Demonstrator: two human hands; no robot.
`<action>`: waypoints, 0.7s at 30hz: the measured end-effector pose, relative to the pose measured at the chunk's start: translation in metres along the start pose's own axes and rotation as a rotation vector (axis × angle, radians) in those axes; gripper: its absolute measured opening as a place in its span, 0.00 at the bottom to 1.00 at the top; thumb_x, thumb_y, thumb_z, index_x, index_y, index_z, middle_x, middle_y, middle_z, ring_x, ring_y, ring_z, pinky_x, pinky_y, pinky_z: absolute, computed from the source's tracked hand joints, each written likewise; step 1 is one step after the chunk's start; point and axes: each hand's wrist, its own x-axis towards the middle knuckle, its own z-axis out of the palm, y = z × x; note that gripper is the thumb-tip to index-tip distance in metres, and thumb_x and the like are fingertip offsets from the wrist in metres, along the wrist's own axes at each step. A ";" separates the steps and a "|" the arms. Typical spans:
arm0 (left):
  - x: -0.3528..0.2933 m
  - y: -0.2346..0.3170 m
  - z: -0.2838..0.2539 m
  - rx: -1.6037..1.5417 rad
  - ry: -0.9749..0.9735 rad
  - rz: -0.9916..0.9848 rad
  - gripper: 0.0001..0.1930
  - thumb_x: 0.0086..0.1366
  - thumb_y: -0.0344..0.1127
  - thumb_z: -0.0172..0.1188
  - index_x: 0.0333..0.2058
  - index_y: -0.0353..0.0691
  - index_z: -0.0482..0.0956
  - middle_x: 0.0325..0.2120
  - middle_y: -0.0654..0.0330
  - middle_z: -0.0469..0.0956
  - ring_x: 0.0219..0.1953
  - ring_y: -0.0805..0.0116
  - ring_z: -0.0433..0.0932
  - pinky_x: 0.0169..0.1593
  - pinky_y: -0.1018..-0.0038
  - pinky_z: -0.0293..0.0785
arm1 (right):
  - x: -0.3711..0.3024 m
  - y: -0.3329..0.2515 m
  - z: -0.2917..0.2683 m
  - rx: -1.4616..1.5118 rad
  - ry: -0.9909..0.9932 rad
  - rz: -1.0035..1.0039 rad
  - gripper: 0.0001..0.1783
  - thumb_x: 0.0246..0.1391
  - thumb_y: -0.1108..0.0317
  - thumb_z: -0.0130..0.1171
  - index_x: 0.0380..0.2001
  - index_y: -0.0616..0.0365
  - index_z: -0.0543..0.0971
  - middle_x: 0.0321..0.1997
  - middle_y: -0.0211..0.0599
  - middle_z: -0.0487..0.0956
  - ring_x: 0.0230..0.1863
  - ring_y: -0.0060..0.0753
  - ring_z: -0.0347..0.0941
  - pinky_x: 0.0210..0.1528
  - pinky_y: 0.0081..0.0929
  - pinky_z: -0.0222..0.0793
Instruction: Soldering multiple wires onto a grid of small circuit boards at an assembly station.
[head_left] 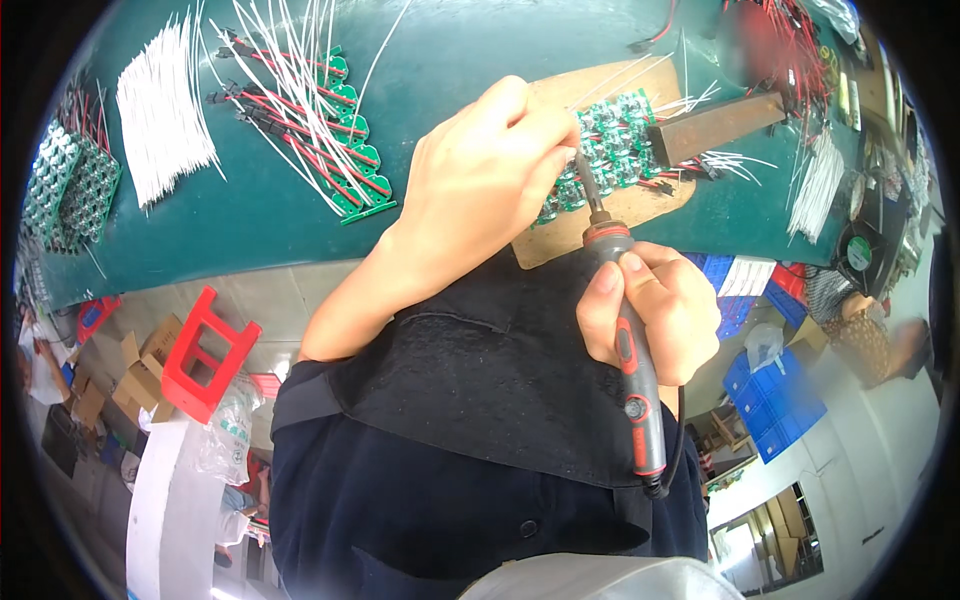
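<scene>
My right hand (660, 305) grips a grey and red soldering iron (632, 385), its tip pointing up at a green circuit board panel (618, 140). The panel lies on a tan board (600, 225), and white wires stick out from its far and right sides. My left hand (490, 170) is closed over the panel's left edge, thumb and fingertips pinched near the iron's tip. What the pinch holds, if anything, is too small to make out. A brown metal bar (718, 128) rests across the panel's right part.
On the green table (250, 245) lie white wires (165, 115), boards with red and black leads (345, 150) and stacked panels (70, 185) at the left. Red wires (790, 50) and more white wires (818, 185) lie right. A red stool (208, 355) and blue crates (770, 400) stand below.
</scene>
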 end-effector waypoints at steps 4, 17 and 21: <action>-0.001 0.004 -0.007 0.027 -0.043 -0.010 0.05 0.56 0.26 0.63 0.31 0.38 0.78 0.24 0.62 0.69 0.22 0.71 0.70 0.27 0.75 0.68 | 0.006 -0.010 -0.002 -0.083 -0.070 -0.001 0.09 0.35 0.81 0.64 0.23 0.69 0.75 0.15 0.37 0.72 0.16 0.37 0.75 0.19 0.27 0.75; -0.012 -0.007 -0.014 -0.069 -0.014 -0.028 0.04 0.57 0.25 0.62 0.32 0.37 0.77 0.26 0.61 0.70 0.23 0.70 0.72 0.28 0.75 0.68 | 0.002 -0.016 0.007 0.001 -0.018 -0.012 0.08 0.34 0.80 0.64 0.22 0.68 0.75 0.14 0.35 0.71 0.16 0.36 0.75 0.18 0.25 0.73; -0.014 -0.004 -0.014 -0.017 -0.014 -0.045 0.04 0.56 0.25 0.62 0.31 0.38 0.78 0.25 0.61 0.71 0.22 0.70 0.72 0.27 0.75 0.68 | 0.001 -0.020 0.011 -0.013 -0.006 -0.036 0.09 0.33 0.80 0.64 0.22 0.69 0.76 0.14 0.36 0.72 0.16 0.36 0.75 0.18 0.25 0.73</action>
